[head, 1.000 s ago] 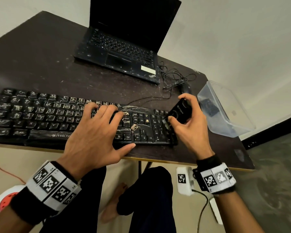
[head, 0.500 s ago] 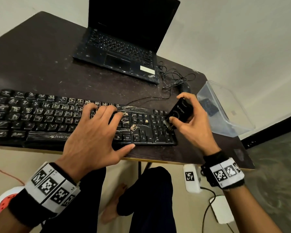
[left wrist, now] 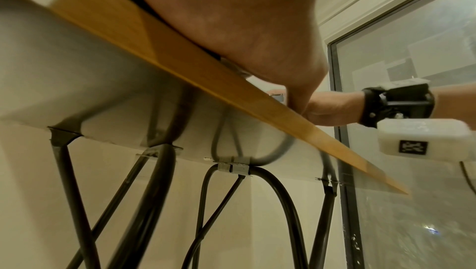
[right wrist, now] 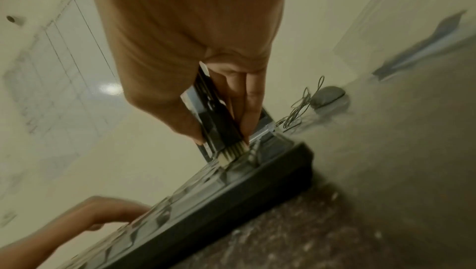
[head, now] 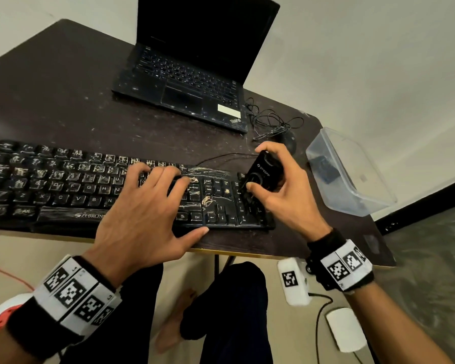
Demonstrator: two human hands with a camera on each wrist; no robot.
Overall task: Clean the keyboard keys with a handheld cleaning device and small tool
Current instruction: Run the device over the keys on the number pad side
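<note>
My right grip is clamped on the cleaner, its brush on the keyboard numpad just below, my left grip flat on keys beside; grime leftward suggests most cleaning remains.

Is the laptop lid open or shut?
Open. The laptop stands with its dark screen raised behind the keys; whether it is powered on, cannot tell.
</note>
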